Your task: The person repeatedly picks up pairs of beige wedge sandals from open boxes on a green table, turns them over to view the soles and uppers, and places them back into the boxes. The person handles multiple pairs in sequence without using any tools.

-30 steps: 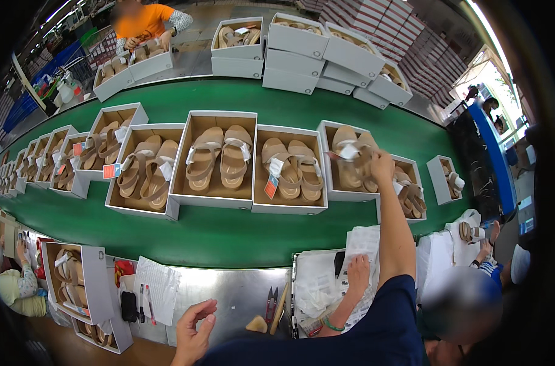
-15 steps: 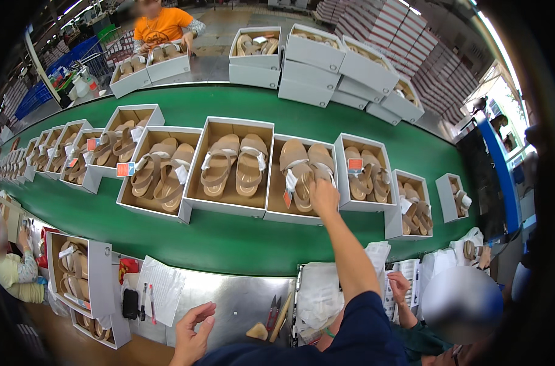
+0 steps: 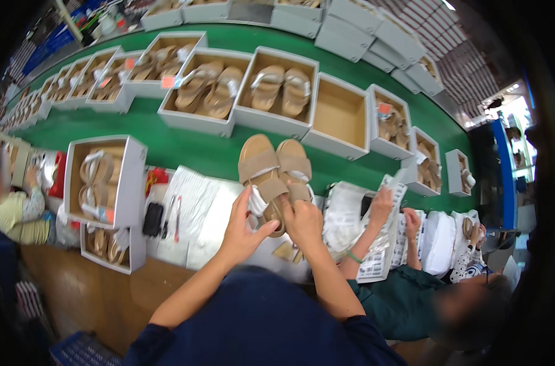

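Note:
A pair of tan sandals hangs in front of me above the metal table. The left sandal [image 3: 257,168] and the right sandal [image 3: 295,168] lie side by side, toes away from me, with white wrapping on their straps. My right hand [image 3: 305,224] is closed on the pair near the heels. My left hand [image 3: 242,227] is beside the left sandal, thumb spread from the fingers; its fingertips are close to the white wrapping, and whether they touch is unclear. Beyond the sandals, an empty open box [image 3: 341,113] stands in the row on the green belt.
Boxes of sandals [image 3: 276,91] line the green belt [image 3: 186,146]. Two more stand stacked on their sides [image 3: 137,177] at my left. Pens [image 3: 174,213] and a black case [image 3: 153,219] lie on the table. A co-worker's hand [image 3: 381,207] handles plastic bags at my right.
The sandals have come out of their box toward me in my right hand. My left hand has risen beside them. The view has shifted, placing the belt higher in the picture.

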Motion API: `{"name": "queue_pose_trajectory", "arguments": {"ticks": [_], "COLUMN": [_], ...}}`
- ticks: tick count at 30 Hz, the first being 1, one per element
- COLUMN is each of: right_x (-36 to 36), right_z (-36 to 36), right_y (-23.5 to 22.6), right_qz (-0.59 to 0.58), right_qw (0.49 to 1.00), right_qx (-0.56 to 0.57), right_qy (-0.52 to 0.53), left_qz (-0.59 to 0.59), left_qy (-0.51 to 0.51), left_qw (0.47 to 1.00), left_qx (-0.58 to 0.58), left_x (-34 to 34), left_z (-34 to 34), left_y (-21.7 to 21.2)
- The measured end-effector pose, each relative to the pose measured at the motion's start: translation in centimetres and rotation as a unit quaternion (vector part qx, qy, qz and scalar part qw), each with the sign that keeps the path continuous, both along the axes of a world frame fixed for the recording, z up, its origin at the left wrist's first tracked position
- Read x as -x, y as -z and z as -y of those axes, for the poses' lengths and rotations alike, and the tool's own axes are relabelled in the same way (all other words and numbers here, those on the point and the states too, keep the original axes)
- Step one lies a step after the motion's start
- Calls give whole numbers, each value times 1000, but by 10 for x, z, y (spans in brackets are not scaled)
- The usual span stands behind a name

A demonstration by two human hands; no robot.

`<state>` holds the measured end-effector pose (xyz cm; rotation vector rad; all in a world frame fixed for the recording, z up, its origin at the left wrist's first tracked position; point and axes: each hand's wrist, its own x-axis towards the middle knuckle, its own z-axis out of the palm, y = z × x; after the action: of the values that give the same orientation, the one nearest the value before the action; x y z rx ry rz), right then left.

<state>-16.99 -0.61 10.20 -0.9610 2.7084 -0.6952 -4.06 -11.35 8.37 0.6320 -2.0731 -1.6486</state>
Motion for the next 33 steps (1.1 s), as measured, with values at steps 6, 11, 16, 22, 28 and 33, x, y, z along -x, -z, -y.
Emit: {"name": "queue_pose_trajectory", "arguments": {"ticks": [6, 11, 16, 22, 28, 33], "right_x": [-72, -85, -99, -82, -76, -64], "right_z": [-12, -15, 14, 3, -2, -20], "right_y": [41, 24, 44, 66, 67, 51], "right_qz": [47, 132, 26, 62, 80, 137], "right_qw": [993, 977, 995, 995, 993, 983], "right_qx": [99, 167, 14, 40, 60, 119], "right_qy": [-50, 7, -99, -59, -70, 16], "left_qz": [165, 112, 143, 155, 106, 77], "left_qy": [-86, -89, -42, -42, -78, -93], "left_qw": [981, 986, 989, 986, 983, 987], "left_qx": [-55, -86, 13, -42, -129, -109], "left_x": [-79, -95, -82, -91, -93, -109], "left_z": [23, 19, 13, 19, 16, 24], "left_y": [84, 97, 77, 81, 84, 102]}}
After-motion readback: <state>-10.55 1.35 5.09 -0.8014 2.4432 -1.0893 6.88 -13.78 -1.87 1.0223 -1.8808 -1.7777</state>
